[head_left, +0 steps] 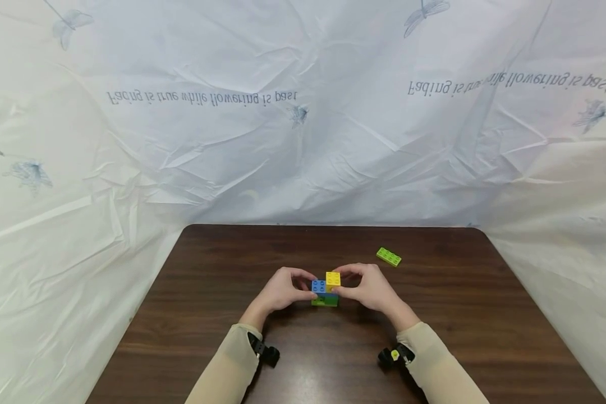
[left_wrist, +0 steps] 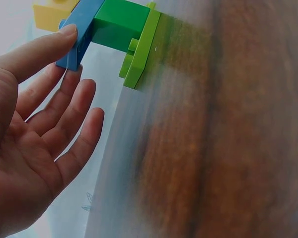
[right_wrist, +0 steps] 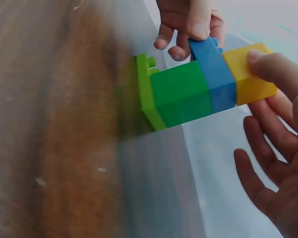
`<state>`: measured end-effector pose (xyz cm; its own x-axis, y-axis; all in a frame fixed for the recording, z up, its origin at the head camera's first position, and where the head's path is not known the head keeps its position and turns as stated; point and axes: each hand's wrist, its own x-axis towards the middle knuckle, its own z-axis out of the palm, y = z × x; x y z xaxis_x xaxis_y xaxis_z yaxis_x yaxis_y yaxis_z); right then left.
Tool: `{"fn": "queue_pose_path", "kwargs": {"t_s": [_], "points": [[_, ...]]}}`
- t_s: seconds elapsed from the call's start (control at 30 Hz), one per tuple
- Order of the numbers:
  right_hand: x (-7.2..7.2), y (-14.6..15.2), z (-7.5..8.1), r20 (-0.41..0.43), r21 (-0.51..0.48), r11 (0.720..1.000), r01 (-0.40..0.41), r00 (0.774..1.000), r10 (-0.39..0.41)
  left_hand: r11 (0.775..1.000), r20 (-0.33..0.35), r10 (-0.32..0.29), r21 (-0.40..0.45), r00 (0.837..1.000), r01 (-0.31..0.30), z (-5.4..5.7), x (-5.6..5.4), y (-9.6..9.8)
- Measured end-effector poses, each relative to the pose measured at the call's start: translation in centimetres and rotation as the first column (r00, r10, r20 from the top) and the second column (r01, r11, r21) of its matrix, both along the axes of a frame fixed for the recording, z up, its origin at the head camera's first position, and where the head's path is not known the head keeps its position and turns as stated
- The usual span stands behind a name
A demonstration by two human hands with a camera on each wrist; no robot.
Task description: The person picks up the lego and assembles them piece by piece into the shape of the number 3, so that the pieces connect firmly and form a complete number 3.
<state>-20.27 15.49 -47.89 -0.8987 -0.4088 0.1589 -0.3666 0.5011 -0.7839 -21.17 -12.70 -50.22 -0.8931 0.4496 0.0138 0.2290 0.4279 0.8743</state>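
A small stack of toy building bricks stands on the table between the two hands. At its base is a lime green plate [right_wrist: 145, 94], bearing a darker green brick [right_wrist: 181, 94] at one end. Above that lies a blue plate [right_wrist: 217, 74], whose free end juts out to the left. A yellow brick [head_left: 333, 279] tops the right end of the blue one. The left hand [head_left: 281, 289] pinches the blue plate's left end between thumb and fingertips. With thumb and fingers the right hand [head_left: 372, 286] grips the yellow brick, its other fingers spread loosely below.
Beyond the right hand, a second lime green plate [head_left: 389, 257] lies loose on the dark wooden table [head_left: 232, 252]. A pale printed sheet [head_left: 303, 157] hangs behind the table and at its sides. Each wrist carries a small black camera.
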Motion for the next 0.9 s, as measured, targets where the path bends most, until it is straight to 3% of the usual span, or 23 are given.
{"fn": "queue_pose_path", "kwargs": {"t_s": [0.23, 0.5, 0.9], "points": [[0.0, -0.2, 0.8, -0.004, 0.072, 0.997, 0.006, 1.000, -0.006, 1.000, -0.011, 0.000, 0.003, 1.000, 0.000, -0.1, -0.1, 0.0], [0.3, -0.3, 0.0, 0.088, -0.007, 0.998, 0.056, 0.995, -0.055, 1.000, 0.010, 0.001, 0.006, 1.000, -0.001, 0.1, 0.2, 0.0], [0.3, -0.1, -0.7, 0.119, -0.060, 0.997, 0.054, 0.992, -0.047, 1.000, 0.000, 0.002, 0.010, 1.000, -0.002, -0.1, 0.1, 0.0]]}}
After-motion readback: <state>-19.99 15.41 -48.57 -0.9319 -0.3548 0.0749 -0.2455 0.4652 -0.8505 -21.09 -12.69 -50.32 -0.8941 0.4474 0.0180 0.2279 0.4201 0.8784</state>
